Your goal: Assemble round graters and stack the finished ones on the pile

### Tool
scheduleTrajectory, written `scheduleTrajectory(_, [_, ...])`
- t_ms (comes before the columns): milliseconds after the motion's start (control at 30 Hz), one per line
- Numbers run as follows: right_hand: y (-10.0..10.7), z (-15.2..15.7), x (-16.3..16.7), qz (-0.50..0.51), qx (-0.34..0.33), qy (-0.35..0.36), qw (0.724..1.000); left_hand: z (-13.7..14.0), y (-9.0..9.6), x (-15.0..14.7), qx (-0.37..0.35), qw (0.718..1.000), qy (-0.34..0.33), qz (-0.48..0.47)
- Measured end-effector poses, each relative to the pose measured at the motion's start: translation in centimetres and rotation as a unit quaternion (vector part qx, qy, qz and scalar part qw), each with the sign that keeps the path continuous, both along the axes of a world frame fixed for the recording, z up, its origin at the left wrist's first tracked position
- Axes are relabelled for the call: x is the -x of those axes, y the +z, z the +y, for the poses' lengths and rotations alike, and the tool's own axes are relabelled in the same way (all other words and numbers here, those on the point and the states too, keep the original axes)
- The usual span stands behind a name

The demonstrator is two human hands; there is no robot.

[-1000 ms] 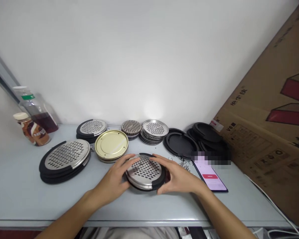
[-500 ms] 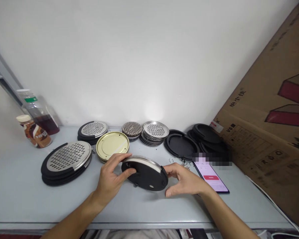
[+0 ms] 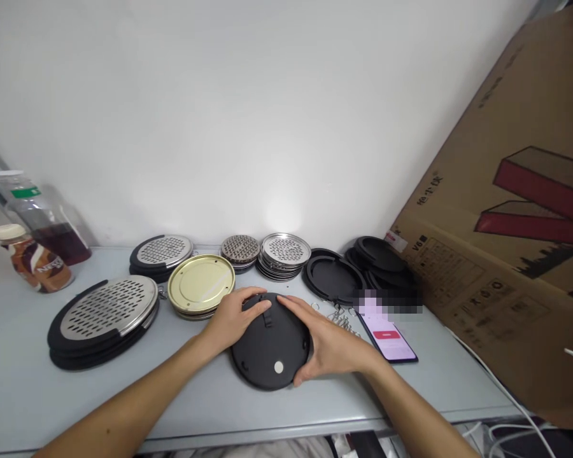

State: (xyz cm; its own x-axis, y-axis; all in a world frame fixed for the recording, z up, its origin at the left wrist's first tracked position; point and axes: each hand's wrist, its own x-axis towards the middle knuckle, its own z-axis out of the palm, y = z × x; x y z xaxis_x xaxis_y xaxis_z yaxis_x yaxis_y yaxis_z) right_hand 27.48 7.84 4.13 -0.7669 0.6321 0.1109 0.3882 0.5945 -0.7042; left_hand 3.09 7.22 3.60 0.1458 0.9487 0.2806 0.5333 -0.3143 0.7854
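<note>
A round black plastic holder [image 3: 267, 343] with a pale round spot and small slots stands near the middle front, its flat back facing me. My left hand [image 3: 236, 318] closes on its upper left edge, thumb laid across the back by a small raised tab. Around the right side curls my right hand [image 3: 327, 337], fingers at the top and thumb at the lower right rim. The holder's far face is hidden. Just behind my left hand lies a gold-coloured round metal plate [image 3: 200, 283] on a stack. Small metal rings and clips [image 3: 341, 318] lie beyond my right hand.
Black-rimmed grater discs [image 3: 107, 312] are stacked at left, with another stack [image 3: 162, 251] behind. Metal grater plates [image 3: 285, 249] and patterned discs [image 3: 240, 248] sit near the wall. Black holders [image 3: 334, 277], a phone [image 3: 391, 340], a large carton [image 3: 501, 254] and two bottles [image 3: 38, 261] surround them.
The holder has tipped so its black back now faces me fully; its metal edge no longer shows. My right hand has closed in around its right side. The camera view has shifted slightly.
</note>
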Motion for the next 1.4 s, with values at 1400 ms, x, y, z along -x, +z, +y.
scheduleTrajectory(1400, [0.2,4.2,-6.7,-0.148,-0.023,-0.265,0.953,-3.1,0.6,2.1,0.111,0.944,-0.197,0.239])
